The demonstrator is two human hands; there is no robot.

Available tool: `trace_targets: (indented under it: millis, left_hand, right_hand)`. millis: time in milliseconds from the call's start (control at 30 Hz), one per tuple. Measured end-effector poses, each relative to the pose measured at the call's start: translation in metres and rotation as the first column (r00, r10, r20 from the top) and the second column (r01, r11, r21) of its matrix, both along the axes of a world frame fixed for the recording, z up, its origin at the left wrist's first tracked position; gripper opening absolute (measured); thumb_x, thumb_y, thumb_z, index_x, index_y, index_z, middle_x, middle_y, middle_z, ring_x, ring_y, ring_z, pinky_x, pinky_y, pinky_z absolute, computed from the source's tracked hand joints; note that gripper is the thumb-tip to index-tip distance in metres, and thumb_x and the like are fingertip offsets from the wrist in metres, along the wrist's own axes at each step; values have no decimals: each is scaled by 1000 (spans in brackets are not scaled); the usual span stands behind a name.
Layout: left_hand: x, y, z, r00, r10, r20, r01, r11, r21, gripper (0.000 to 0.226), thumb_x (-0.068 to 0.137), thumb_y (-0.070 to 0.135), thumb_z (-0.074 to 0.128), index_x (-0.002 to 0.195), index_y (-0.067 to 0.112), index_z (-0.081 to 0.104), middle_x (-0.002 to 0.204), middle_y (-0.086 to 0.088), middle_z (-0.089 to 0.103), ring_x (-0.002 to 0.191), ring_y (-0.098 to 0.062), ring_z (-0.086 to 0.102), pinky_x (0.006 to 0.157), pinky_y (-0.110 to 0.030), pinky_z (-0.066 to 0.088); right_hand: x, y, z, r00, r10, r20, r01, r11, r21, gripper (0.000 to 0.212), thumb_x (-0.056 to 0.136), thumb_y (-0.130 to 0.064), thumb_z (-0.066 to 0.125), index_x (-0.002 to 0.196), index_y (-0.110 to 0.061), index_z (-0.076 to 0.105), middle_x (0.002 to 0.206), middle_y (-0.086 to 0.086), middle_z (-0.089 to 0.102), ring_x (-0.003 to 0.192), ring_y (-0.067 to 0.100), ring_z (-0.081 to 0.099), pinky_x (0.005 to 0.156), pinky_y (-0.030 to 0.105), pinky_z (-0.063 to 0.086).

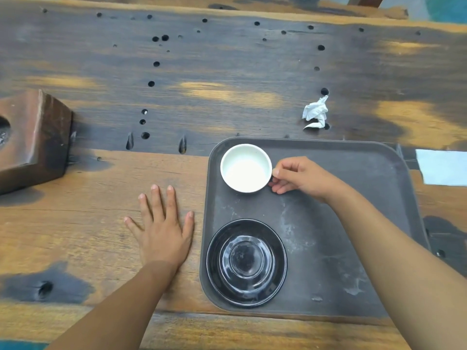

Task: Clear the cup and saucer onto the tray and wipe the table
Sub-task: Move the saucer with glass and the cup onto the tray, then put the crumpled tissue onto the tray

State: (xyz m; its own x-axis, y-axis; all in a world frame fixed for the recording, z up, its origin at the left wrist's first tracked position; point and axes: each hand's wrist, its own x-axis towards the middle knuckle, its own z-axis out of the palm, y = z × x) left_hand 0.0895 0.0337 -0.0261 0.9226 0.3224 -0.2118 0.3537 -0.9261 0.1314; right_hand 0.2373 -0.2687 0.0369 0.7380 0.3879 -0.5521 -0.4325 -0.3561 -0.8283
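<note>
A dark grey tray [353, 198] lies on the wooden table [101, 198] at the right. In its far left corner stands a white cup [245, 168], upright and empty inside. My right hand [298, 178] pinches the cup's handle, which is hidden by my fingers. A glossy black saucer [246, 262] rests in the tray's near left corner. My left hand [161, 223] lies flat on the table just left of the tray, fingers spread, holding nothing.
A crumpled white tissue [316, 112] lies on the table beyond the tray. A flat pale cloth or napkin [442, 170] sits at the right edge. A heavy wooden block [32, 140] stands at the left. The tabletop has several dark holes.
</note>
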Motion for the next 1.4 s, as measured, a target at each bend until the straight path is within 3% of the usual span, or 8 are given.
trace_targets:
  millis: [200,333,467,633,800,1000,1133,1400]
  left_hand:
    - [1,2,-2,1000,3,-9,-3,1000,15,69,92,65,15,154,38,-3,165,1,-4,151,-29,-3,110,-72,5]
    - [0,1,2,999,6,-37,-5,1000,14,69,92,65,14,154,39,-4,165,2,-4,151,-28,-3,111,-72,6]
    - [0,3,4,999,18,-46,-17,999,31,69,92,66,12,154,40,-4,166,3,-4,152,-27,-2,111,-71,7]
    - [1,-2,9,998,36,-57,-34,999,27,70,91,66,15,154,40,-1,165,4,-5,152,-25,-3,113,-69,5]
    - [6,-8,16,995,58,-80,-57,998,14,72,89,62,22,155,36,9,166,2,1,152,-27,1,112,-69,6]
    - [3,-5,17,994,69,-89,-67,997,30,73,88,60,26,154,34,14,165,1,6,151,-28,5,111,-70,8]
    - [3,-5,15,994,66,-92,-62,997,44,73,88,59,26,155,32,16,165,-1,7,151,-29,6,110,-71,10]
    - [7,-7,14,995,69,-74,-67,997,31,72,88,59,26,154,32,15,165,-1,8,150,-30,7,110,-71,9]
  right_hand:
    - [0,-1,2,981,67,183,-22,972,-235,11,90,-27,65,88,-18,59,74,6,73,65,19,71,69,35,60]
    - [0,-13,13,858,352,375,-131,854,-503,30,84,-55,62,99,-30,57,89,-12,68,76,4,64,67,24,47]
    - [27,-31,20,707,425,565,48,768,-638,39,88,-52,56,112,-21,59,108,-5,66,100,18,60,82,34,47]
    - [76,-50,14,633,327,701,288,742,-606,50,84,-45,66,123,-15,57,126,11,53,116,32,47,94,41,44]
    - [117,-51,-9,683,386,620,319,605,-729,68,79,-54,67,136,-22,47,142,18,38,127,38,38,96,51,43]
    - [137,-44,-32,681,468,563,324,497,-805,53,82,-54,61,118,-16,52,120,19,47,106,39,46,82,47,46]
    - [145,-39,-36,705,447,551,294,522,-800,39,92,-44,55,110,-10,50,113,19,50,99,39,52,64,39,38]
    - [131,-36,-22,659,439,611,320,572,-756,28,95,-32,49,103,-6,53,101,17,59,84,41,59,63,38,36]
